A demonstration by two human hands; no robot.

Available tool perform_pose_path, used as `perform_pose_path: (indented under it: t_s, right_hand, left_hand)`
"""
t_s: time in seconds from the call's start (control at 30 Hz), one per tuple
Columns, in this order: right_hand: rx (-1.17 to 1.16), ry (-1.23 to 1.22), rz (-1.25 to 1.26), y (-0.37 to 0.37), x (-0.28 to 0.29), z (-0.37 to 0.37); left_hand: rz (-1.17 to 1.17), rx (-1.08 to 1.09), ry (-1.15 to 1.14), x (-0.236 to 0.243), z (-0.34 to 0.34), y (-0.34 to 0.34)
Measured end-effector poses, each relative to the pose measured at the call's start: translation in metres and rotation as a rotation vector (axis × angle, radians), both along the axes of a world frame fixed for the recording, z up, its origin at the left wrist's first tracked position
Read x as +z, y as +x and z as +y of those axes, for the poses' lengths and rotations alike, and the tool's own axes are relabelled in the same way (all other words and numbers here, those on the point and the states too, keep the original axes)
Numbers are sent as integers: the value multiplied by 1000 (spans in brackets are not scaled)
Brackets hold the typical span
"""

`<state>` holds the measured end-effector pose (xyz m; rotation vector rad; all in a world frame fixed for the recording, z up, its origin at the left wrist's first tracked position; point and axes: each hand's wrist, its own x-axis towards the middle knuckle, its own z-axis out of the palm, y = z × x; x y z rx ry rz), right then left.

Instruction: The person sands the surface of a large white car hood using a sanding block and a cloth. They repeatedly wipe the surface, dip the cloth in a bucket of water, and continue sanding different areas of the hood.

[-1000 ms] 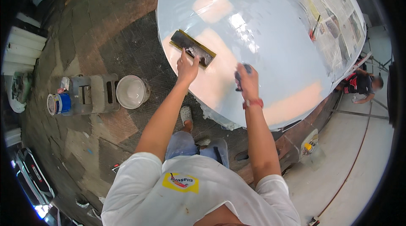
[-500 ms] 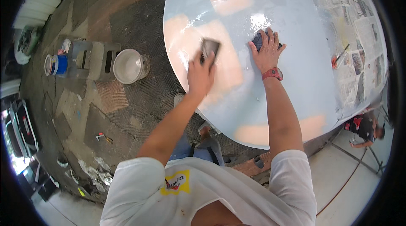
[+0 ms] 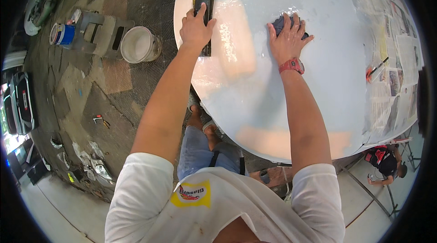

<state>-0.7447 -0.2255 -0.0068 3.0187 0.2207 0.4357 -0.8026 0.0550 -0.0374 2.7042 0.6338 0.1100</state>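
Note:
A long black sanding block (image 3: 207, 5) with a yellowish edge lies along the left rim of a wet, pale grey car panel (image 3: 255, 106). My left hand (image 3: 195, 29) is closed over the block, fingers on its top. The panel carries peach-coloured patches, and water glistens on it. To the right, my right hand (image 3: 287, 45) presses a bunched dark cloth (image 3: 278, 23) on the panel, its fingers spread over the cloth. A red watch (image 3: 292, 65) is on that wrist.
Newspaper sheets (image 3: 396, 79) cover the panel's right side, with a red-and-black tool (image 3: 374, 71) at their edge. On the left stand a white bucket (image 3: 138, 46), a grey plastic stand (image 3: 107, 38) and a blue-and-white tin (image 3: 62, 33). Another person (image 3: 387, 163) is at the lower right.
My left hand has moved the sanding block up and left to the panel's rim, and the block now points lengthwise away from me. My right hand stays on the cloth. The view has shifted slightly.

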Motion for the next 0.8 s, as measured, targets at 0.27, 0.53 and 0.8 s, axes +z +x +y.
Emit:
perform_pose_path:
  t_s: [0.27,0.53,0.8]
  right_hand:
    - [20,-25,-27,2,-7,1]
    - [33,-4,-21,3,-10,1]
    - [761,88,-33,-14,15,12]
  left_hand:
    - [-31,-85,-27,0,21,1]
    - [-61,-278,-71,-5,-88,-196]
    - [-67,90,-38,-17,40,-35]
